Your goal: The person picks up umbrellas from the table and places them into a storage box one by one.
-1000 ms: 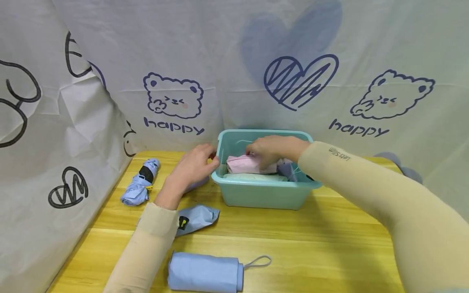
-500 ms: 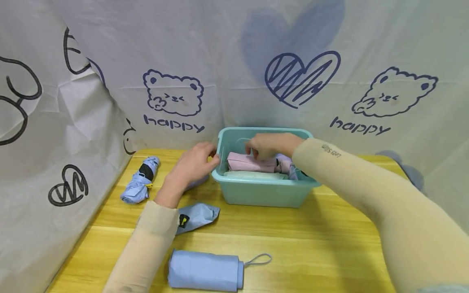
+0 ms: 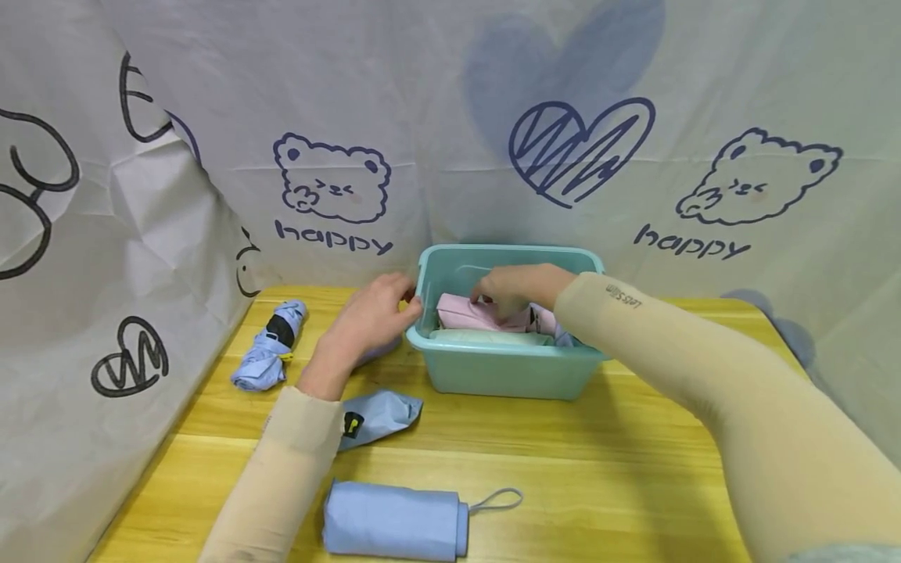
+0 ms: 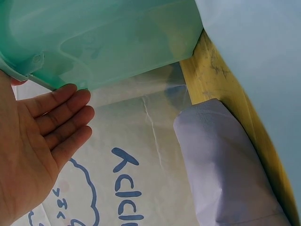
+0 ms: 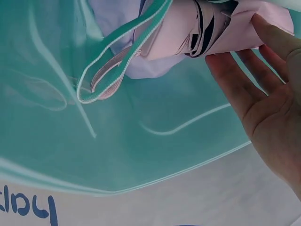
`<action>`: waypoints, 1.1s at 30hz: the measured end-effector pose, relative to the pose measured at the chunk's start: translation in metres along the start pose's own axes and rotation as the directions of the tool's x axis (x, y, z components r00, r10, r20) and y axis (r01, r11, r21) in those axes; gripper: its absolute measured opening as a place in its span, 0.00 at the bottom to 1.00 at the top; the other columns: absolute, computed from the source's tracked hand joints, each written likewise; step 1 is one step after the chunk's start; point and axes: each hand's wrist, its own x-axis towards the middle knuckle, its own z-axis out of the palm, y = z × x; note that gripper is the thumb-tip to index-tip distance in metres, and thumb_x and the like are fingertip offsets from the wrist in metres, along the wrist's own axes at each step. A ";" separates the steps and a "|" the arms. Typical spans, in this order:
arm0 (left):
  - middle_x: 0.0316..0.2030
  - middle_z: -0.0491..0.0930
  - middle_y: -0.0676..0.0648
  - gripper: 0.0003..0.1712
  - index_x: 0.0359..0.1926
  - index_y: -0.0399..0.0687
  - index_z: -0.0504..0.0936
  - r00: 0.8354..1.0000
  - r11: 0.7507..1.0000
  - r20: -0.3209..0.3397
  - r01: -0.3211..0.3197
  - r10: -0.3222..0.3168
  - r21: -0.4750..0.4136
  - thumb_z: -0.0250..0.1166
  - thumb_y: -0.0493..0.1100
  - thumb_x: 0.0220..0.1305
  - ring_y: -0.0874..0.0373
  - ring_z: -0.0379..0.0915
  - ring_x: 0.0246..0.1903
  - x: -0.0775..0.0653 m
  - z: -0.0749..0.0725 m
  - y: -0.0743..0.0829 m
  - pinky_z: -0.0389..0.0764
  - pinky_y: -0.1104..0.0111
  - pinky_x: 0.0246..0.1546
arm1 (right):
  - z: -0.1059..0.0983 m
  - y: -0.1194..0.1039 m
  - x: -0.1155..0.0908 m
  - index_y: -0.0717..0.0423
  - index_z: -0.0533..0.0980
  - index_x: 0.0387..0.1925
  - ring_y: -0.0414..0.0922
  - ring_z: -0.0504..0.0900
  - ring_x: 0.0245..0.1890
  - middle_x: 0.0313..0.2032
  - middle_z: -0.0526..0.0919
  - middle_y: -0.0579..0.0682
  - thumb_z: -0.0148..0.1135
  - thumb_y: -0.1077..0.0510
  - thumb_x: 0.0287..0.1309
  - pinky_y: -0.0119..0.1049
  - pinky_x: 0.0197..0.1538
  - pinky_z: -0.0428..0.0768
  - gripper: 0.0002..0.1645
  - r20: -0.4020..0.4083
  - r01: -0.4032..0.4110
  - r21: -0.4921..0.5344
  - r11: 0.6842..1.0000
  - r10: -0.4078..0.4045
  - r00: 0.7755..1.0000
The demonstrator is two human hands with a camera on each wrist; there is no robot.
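Note:
Inside a teal plastic bin (image 3: 503, 374) lies a pink folded umbrella (image 3: 466, 313) with a dark band near one end. My right hand (image 3: 517, 288) reaches in from above and holds it, thumb on one side and fingers on the other, as the right wrist view shows. Beside it lie a pale green bundle (image 3: 486, 337) and a lavender one (image 5: 155, 68), partly covered. Wrist loops (image 5: 124, 61) hang over the bin's inside. My left hand (image 3: 373, 313) is at the bin's left rim, its straight fingers touching the outer wall. Its thumb is mostly hidden in the left wrist view.
A folded blue umbrella (image 3: 394, 520) with a loop lies at the table's front. Another blue umbrella (image 3: 383, 418) is partly under my left forearm, a third (image 3: 269, 348) at far left. A lavender one (image 4: 225, 165) lies behind my left hand. A printed cloth (image 3: 338, 94) hangs behind the bin.
My right hand shifts slightly on the pink umbrella, its fingers lifting and then settling against it again. The right forearm swings a little to the left. My left hand stays at the rim.

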 end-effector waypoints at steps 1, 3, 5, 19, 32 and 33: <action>0.48 0.81 0.46 0.18 0.50 0.48 0.82 1.000 1.000 0.000 0.003 -0.003 -0.002 0.54 0.53 0.70 0.50 0.75 0.48 0.000 0.000 0.000 0.79 0.51 0.53 | 0.000 0.000 0.000 0.55 0.70 0.73 0.50 0.77 0.54 0.60 0.79 0.58 0.61 0.69 0.60 0.43 0.61 0.78 0.39 -0.004 0.005 -0.001 1.000 -0.005 1.000; 0.48 0.81 0.47 0.18 0.49 0.48 0.82 1.000 1.000 -0.002 0.008 -0.008 -0.002 0.54 0.53 0.70 0.51 0.75 0.48 0.000 0.000 0.000 0.79 0.51 0.52 | -0.001 -0.001 -0.001 0.55 0.70 0.73 0.50 0.77 0.55 0.61 0.79 0.57 0.61 0.70 0.59 0.44 0.62 0.78 0.39 -0.007 0.010 0.001 1.000 -0.010 1.000; 0.47 0.81 0.48 0.18 0.49 0.49 0.82 1.000 1.000 -0.001 0.009 -0.009 -0.003 0.54 0.53 0.69 0.51 0.74 0.47 0.000 0.000 0.000 0.79 0.52 0.51 | -0.001 -0.002 -0.003 0.55 0.70 0.72 0.51 0.78 0.55 0.60 0.79 0.57 0.61 0.71 0.59 0.44 0.62 0.78 0.38 -0.008 0.013 0.007 1.000 -0.013 1.000; 0.45 0.80 0.49 0.18 0.49 0.47 0.83 1.000 1.000 0.003 -0.004 0.004 -0.023 0.55 0.51 0.68 0.51 0.74 0.45 0.000 -0.001 0.000 0.79 0.53 0.50 | -0.006 -0.004 -0.012 0.55 0.68 0.74 0.53 0.76 0.63 0.66 0.76 0.58 0.59 0.60 0.65 0.48 0.67 0.74 0.36 0.007 -0.034 0.049 0.998 0.034 0.999; 0.44 0.80 0.49 0.16 0.46 0.50 0.82 1.000 0.999 -0.001 0.000 0.000 -0.032 0.56 0.52 0.67 0.51 0.74 0.43 0.000 -0.001 0.000 0.79 0.55 0.47 | -0.005 -0.025 -0.058 0.53 0.71 0.72 0.54 0.74 0.68 0.70 0.74 0.54 0.63 0.53 0.70 0.52 0.69 0.72 0.32 -0.295 0.004 0.066 0.998 0.015 0.955; 0.43 0.80 0.49 0.15 0.45 0.50 0.82 1.000 0.999 -0.002 -0.001 0.001 -0.033 0.56 0.52 0.67 0.51 0.74 0.43 0.001 -0.001 0.000 0.79 0.55 0.47 | -0.003 -0.027 -0.061 0.53 0.71 0.72 0.54 0.75 0.68 0.70 0.73 0.54 0.63 0.53 0.70 0.52 0.68 0.73 0.32 -0.319 0.007 0.075 0.997 0.017 0.948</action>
